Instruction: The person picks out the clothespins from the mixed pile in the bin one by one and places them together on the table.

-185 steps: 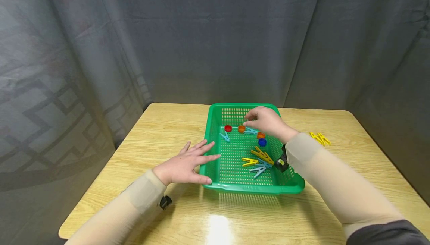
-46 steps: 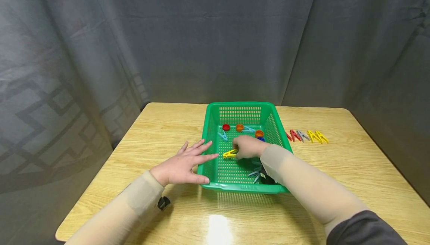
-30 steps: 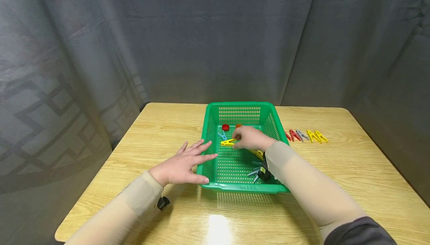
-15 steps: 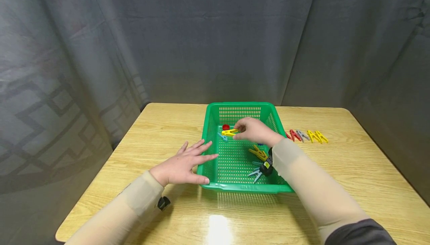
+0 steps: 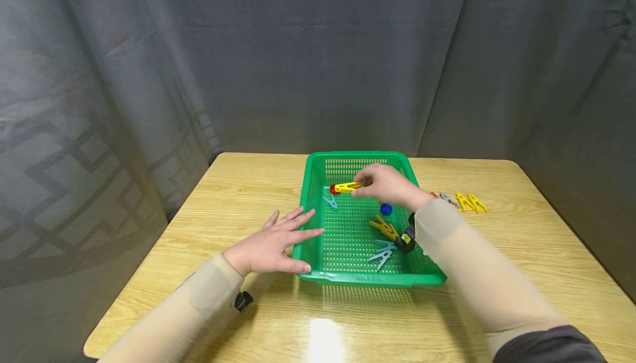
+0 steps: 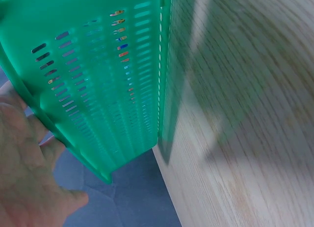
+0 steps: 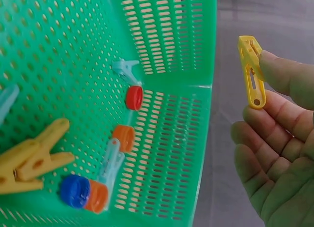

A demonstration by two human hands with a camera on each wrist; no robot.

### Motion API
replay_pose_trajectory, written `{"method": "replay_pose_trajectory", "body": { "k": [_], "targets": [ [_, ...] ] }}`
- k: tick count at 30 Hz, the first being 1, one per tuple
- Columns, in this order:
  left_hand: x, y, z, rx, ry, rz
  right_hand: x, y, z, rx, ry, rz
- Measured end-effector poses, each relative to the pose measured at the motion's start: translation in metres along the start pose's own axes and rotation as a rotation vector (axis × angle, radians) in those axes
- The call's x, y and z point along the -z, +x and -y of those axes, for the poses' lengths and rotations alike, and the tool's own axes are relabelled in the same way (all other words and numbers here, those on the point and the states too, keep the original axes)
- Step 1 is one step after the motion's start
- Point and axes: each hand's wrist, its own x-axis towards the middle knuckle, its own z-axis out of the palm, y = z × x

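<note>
My right hand [image 5: 390, 185] pinches a yellow clothespin [image 5: 347, 187] between thumb and fingers, over the far part of a green plastic basket [image 5: 367, 279]. The right wrist view shows that clothespin [image 7: 252, 72] raised beyond the basket's rim. My left hand [image 5: 278, 246] rests on the basket's left rim with straight, spread fingers. Inside lie more yellow clothespins [image 5: 383, 227], light blue clothespins [image 5: 382, 255], a blue cap [image 5: 386, 209] and a red cap [image 5: 333, 189]. Orange caps [image 7: 123, 138], mostly hidden behind my right hand in the head view, show in the right wrist view.
To the basket's right, a row of clothespins lies on the wooden table [image 5: 238, 197]: two yellow clothespins [image 5: 471, 203], a grey clothespin [image 5: 449, 200] and red ones mostly hidden by my right arm. A grey curtain [image 5: 318, 75] hangs behind the table.
My right hand has picked up the yellow clothespin and carried it from mid-basket towards the far right. Red and grey clothespins have joined the row since the oldest frame. My left hand stays put.
</note>
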Motion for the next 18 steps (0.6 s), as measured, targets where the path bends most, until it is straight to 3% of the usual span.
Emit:
{"method": "replay_pose_trajectory", "body": {
  "k": [12, 18],
  "targets": [
    [0.000, 0.001, 0.000, 0.006, 0.011, 0.001, 0.024, -0.011, -0.008, 0.012, -0.025, -0.072],
    [0.000, 0.001, 0.001, 0.007, 0.015, 0.000, 0.034, -0.020, -0.015, -0.022, -0.039, -0.087]
  ]
}}
